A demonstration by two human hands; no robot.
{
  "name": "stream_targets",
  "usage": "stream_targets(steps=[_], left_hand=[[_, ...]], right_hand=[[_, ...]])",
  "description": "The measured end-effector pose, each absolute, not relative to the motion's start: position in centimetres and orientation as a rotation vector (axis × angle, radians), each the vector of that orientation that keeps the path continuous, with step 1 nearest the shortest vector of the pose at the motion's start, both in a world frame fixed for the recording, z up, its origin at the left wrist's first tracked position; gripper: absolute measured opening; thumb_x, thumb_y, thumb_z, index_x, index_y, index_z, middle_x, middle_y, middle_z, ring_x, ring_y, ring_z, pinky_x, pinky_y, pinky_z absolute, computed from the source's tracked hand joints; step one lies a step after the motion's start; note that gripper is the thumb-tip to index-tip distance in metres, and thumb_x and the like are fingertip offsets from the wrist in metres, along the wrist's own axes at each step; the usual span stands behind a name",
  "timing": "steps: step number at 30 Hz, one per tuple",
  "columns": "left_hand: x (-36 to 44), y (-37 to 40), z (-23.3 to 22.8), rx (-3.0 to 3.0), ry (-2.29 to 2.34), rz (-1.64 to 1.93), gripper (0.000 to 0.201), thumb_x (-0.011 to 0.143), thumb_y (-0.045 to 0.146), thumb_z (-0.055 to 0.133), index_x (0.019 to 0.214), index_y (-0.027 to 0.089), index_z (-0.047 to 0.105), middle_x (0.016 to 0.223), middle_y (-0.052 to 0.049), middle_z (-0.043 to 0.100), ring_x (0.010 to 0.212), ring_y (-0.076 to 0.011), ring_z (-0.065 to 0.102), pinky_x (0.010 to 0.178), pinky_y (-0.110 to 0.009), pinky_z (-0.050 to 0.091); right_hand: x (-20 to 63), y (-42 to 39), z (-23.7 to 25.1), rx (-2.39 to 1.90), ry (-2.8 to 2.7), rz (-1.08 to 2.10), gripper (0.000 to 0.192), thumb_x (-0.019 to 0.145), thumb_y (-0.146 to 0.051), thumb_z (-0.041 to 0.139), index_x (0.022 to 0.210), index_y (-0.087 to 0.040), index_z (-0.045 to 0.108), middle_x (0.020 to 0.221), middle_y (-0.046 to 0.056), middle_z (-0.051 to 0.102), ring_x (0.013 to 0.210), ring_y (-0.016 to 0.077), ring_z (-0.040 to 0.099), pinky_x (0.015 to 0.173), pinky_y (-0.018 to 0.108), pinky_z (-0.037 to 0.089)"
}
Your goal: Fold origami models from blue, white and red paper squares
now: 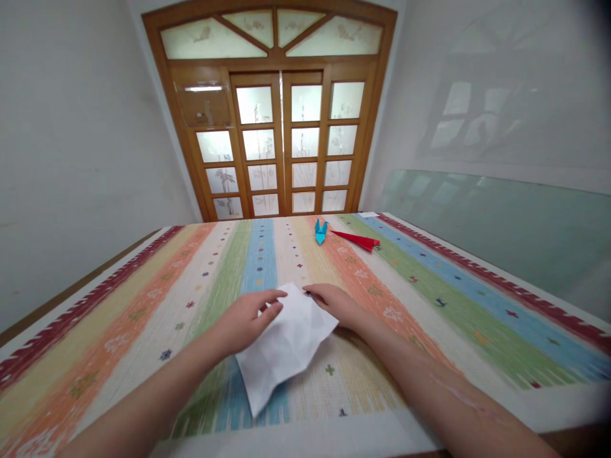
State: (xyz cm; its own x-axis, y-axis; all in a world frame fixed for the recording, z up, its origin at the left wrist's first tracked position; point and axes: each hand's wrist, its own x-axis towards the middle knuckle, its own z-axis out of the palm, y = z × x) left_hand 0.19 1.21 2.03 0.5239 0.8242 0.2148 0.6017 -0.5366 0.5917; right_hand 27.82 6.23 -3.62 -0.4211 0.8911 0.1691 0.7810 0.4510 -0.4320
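A white sheet of paper (291, 343), creased and partly bent, is between my two hands just above the striped tablecloth. Its near left corner points down toward the table's front edge. My left hand (245, 321) grips the paper's upper left edge, with the thumb and forefinger near the top corner. On the opposite side, my right hand (337, 305) holds the upper right edge, its fingertips close to that same corner. Part of the right fingers is hidden by the sheet.
Farther back on the striped tablecloth (191, 305) lie a blue folded-paper figure (321, 233) and a red pointed folded-paper piece (358, 240). A pale green glass panel (501, 222) leans along the right wall. Wooden doors (281, 140) stand beyond the table.
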Motion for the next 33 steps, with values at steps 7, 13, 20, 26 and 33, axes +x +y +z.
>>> stream_targets(steps=[7, 13, 20, 26, 33], left_hand=[[-3.5, 4.2, -2.3, 2.362, 1.587, 0.723, 0.037, 0.096, 0.045, 0.050, 0.115, 0.022, 0.073, 0.110, -0.011, 0.074, 0.102, -0.0279, 0.065, 0.086, -0.035, 0.046], [-2.3, 2.5, -2.6, 2.307, 1.524, 0.601, 0.041, 0.093, 0.048, 0.055, 0.124, 0.025, 0.068, 0.080, -0.005, 0.072, 0.071, -0.0224, 0.064, 0.067, -0.030, 0.039], [-2.3, 2.8, -3.7, 2.214, 1.372, 0.604, 0.041, 0.088, 0.036, 0.060, 0.128, 0.023, 0.064, 0.081, -0.003, 0.071, 0.067, -0.0194, 0.061, 0.065, -0.028, 0.038], [-2.6, 3.2, -4.3, 2.094, 1.338, 0.652, 0.043, 0.087, 0.035, 0.060, 0.128, 0.022, 0.063, 0.083, -0.003, 0.071, 0.066, -0.0178, 0.059, 0.064, -0.028, 0.039], [-2.3, 3.1, -4.0, 1.854, 1.230, 0.644, 0.031, 0.086, 0.044, 0.060, 0.098, 0.017, 0.071, 0.075, -0.003, 0.065, 0.064, -0.0169, 0.055, 0.059, -0.026, 0.037]], right_hand=[[28.4, 6.8, -3.6, -1.511, -2.129, 0.369, 0.040, 0.099, -0.032, 0.040, 0.128, -0.023, 0.066, 0.123, 0.009, 0.072, 0.109, 0.0254, 0.066, 0.091, 0.035, 0.047], [28.5, 5.9, -2.1, -1.453, -2.230, 0.432, 0.037, 0.098, -0.045, 0.048, 0.119, -0.026, 0.072, 0.099, 0.008, 0.077, 0.088, 0.0239, 0.069, 0.076, 0.032, 0.046], [27.6, 5.1, -1.8, -1.297, -2.369, 0.604, 0.044, 0.091, -0.043, 0.062, 0.131, -0.027, 0.066, 0.089, 0.005, 0.075, 0.077, 0.0204, 0.066, 0.069, 0.029, 0.044], [26.5, 4.7, -2.1, -1.188, -2.223, 0.940, 0.050, 0.083, -0.028, 0.068, 0.133, -0.024, 0.064, 0.093, 0.005, 0.070, 0.080, 0.0182, 0.063, 0.071, 0.029, 0.047], [26.4, 5.3, -3.4, -1.100, -1.968, 1.115, 0.041, 0.081, -0.027, 0.069, 0.122, -0.024, 0.069, 0.090, 0.002, 0.065, 0.079, 0.0163, 0.060, 0.070, 0.028, 0.046]])
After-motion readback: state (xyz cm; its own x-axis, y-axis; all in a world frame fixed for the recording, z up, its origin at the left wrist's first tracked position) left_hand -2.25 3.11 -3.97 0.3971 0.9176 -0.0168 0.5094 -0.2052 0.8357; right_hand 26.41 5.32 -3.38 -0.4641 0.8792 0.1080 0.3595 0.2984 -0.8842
